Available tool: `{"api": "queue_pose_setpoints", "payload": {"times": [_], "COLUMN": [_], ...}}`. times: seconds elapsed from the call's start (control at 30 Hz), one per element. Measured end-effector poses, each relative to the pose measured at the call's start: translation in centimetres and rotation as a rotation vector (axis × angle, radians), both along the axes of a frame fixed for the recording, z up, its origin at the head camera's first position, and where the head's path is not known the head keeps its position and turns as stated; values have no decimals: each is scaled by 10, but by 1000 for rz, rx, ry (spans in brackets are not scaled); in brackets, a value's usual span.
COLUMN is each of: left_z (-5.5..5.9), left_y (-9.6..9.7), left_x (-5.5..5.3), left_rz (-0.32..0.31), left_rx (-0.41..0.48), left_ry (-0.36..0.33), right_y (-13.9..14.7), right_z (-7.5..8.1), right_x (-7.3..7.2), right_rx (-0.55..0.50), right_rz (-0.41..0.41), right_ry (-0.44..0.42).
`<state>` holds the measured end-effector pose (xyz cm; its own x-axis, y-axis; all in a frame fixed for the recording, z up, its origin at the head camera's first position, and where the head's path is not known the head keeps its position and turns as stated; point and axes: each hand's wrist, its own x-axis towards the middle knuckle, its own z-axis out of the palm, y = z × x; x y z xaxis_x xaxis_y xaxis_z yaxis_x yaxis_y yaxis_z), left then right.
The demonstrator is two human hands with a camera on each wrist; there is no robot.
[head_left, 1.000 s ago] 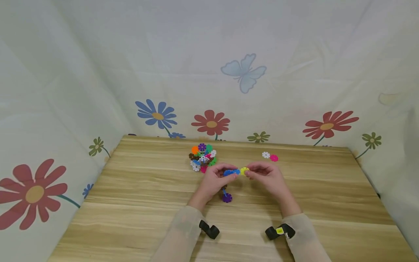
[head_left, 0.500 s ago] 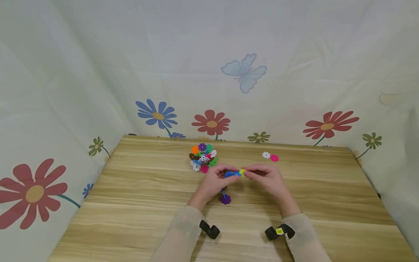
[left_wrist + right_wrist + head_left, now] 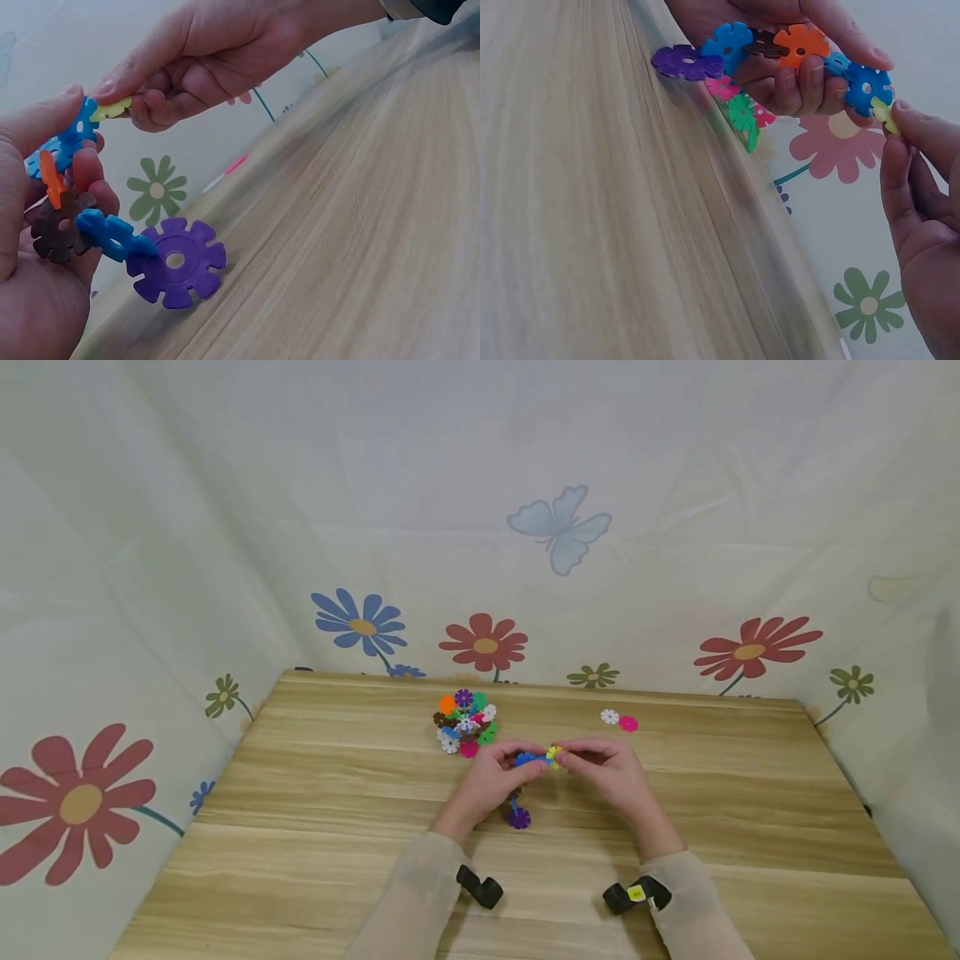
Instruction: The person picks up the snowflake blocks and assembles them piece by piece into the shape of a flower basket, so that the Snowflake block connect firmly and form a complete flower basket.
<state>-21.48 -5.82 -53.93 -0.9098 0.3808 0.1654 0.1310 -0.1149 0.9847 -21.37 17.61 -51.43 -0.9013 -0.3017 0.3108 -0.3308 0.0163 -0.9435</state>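
Note:
Both hands hold a chain of notched plastic snowflake discs above the table. My left hand (image 3: 486, 781) grips the chain near its blue discs (image 3: 527, 760). Between thumb and fingers, my right hand (image 3: 613, 774) pinches a yellow disc (image 3: 886, 115), whose edge meets the end blue disc (image 3: 868, 88); how deep the notches sit is hard to tell. Farther along come an orange disc (image 3: 801, 41), a brown disc (image 3: 61, 229) against the left palm, another blue disc (image 3: 112, 234) and a purple disc (image 3: 176, 262) hanging at the lower end.
A cluster of many-coloured discs (image 3: 466, 723) lies on the wooden table (image 3: 337, 793), beyond the left hand. Toward the back right are a white disc (image 3: 610, 716) and a pink disc (image 3: 628, 723). A flower-printed cloth (image 3: 660, 527) stands behind the table.
The right hand has shifted slightly left, bringing the yellow disc closer against the blue one. The left hand stays almost still, while the hanging purple end has swung a little.

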Motion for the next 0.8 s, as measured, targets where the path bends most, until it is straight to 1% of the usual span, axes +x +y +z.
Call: {"api": "queue_pose_setpoints", "payload": {"times": [0.2, 0.4, 0.47, 0.57, 0.67, 0.73, 0.8], "left_z": [0, 3, 4, 2, -1, -4, -5], "left_y": [0, -1, -1, -1, 0, 0, 1], "left_x": [-2, -3, -2, -3, -4, -5, -5], "left_rz": [53, 86, 79, 58, 38, 45, 61], "left_rx": [11, 23, 33, 41, 49, 49, 52], "left_ry": [-65, -113, -106, -63, -26, -18, -23], "right_y": [0, 2, 2, 1, 0, 0, 2], "right_z": [3, 2, 2, 3, 5, 5, 6], "right_x": [1, 0, 0, 0, 0, 0, -1], "right_rx": [11, 7, 3, 11, 44, 77, 106], "right_rz": [-45, -48, -43, -19, 6, 11, -11], "right_ry": [-83, -97, -94, -83, -81, -86, -100]}}
